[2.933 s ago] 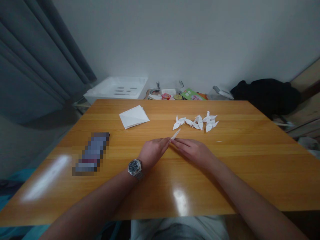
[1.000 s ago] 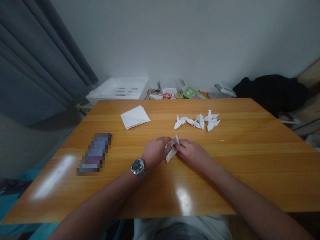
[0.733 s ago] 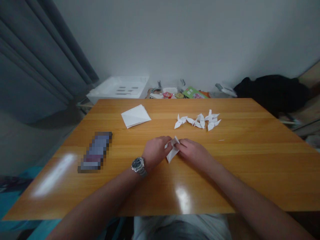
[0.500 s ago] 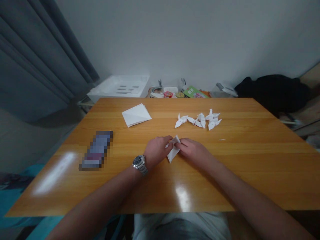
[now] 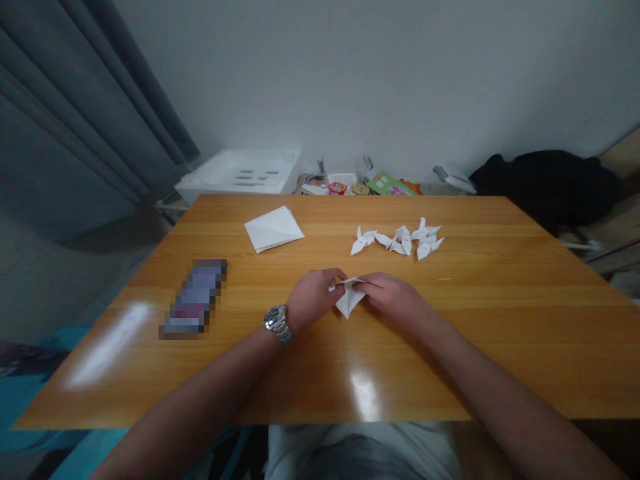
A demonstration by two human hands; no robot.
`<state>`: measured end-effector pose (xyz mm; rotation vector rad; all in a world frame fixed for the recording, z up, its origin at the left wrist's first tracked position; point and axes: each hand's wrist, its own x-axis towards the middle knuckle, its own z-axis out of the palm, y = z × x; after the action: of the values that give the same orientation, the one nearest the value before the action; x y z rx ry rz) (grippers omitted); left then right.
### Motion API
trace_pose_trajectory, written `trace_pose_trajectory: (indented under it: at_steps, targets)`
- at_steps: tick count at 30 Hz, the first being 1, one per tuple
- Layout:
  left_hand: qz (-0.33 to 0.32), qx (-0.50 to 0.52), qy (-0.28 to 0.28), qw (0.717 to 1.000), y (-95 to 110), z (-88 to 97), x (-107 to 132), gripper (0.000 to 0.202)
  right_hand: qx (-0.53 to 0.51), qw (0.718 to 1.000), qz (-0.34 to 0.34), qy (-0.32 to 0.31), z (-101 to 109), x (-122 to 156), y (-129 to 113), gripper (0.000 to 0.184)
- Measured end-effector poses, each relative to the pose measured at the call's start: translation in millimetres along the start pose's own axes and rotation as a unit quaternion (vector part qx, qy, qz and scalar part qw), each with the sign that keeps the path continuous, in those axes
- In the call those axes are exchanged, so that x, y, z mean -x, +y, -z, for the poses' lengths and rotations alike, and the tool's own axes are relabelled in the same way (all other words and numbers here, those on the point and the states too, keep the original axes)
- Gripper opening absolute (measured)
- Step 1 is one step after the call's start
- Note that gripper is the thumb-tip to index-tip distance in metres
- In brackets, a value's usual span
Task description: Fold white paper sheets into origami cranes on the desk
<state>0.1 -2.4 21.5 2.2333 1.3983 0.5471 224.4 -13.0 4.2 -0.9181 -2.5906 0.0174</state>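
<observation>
Between my hands, above the middle of the wooden table (image 5: 480, 347), is a small folded piece of white paper (image 5: 349, 301), its lower corner pointing toward me. My left hand (image 5: 316, 295), with a metal watch (image 5: 278, 323) at the wrist, pinches the paper's left side. The right side is pinched by my right hand (image 5: 395, 297), its fingers closed along the upper edge. Some fingertips are hidden behind the paper. Beyond my right hand lie several white origami cranes (image 5: 397, 240) in a loose row.
Stacked white paper sheets (image 5: 274, 229) lie at the back left of the table. A blurred-out phone-like object (image 5: 195, 299) is nearer on the left. A thin white strip (image 5: 445, 279) lies on the right. Behind the table's far edge are a white tray (image 5: 245, 170) and a green packet (image 5: 390, 184).
The folded paper has turned and its top has opened wider between my fingers. My hands have shifted slightly apart and still grip it.
</observation>
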Motion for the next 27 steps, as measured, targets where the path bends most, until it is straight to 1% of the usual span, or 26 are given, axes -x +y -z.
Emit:
trace_pose_trajectory:
  at_steps: [7, 10, 12, 14, 15, 16, 18, 22, 27]
  targets:
    - [0.008, 0.045, -0.008, 0.999, -2.5, -0.7, -1.9, 0.024, -0.027, 0.999, 0.007, 0.03, 5.5, 2.6, 2.8, 0.03]
    - [-0.007, 0.099, -0.021, 0.995, -3.4, -1.9, -1.4, 0.024, -0.03, 0.999, 0.004, 0.034, 6.3, 4.6, 4.0, 0.03]
    - [-0.008, 0.181, -0.048, 0.982, -4.9, -4.9, -0.4, 0.029, -0.023, 0.999, 0.0, 0.034, 6.1, 5.4, 4.4, 0.028]
    - [0.0, 0.283, -0.086, 0.955, -6.6, -8.7, 0.1, 0.035, -0.011, 0.999, -0.004, 0.031, 5.6, 5.9, 4.8, 0.025]
    - [0.0, 0.321, -0.098, 0.942, -7.3, -10.2, 0.1, 0.037, -0.007, 0.999, -0.005, 0.031, 5.4, 6.2, 4.9, 0.024]
    - [-0.007, 0.34, -0.101, 0.935, -7.7, -11.3, -0.2, 0.036, -0.006, 0.999, -0.005, 0.032, 5.4, 6.4, 5.1, 0.024]
    - [-0.024, 0.358, -0.092, 0.929, -7.4, -11.3, -1.4, 0.033, -0.014, 0.999, 0.002, 0.039, 6.3, 6.7, 5.3, 0.025]
    - [-0.043, 0.36, -0.072, 0.929, -3.9, -5.9, -3.7, 0.028, -0.027, 0.998, 0.021, 0.05, 12.0, 6.8, 5.3, 0.027]
    - [-0.036, 0.356, -0.068, 0.931, -1.6, -1.7, -4.2, 0.028, -0.028, 0.998, 0.029, 0.048, 16.0, 7.5, 6.6, 0.03]
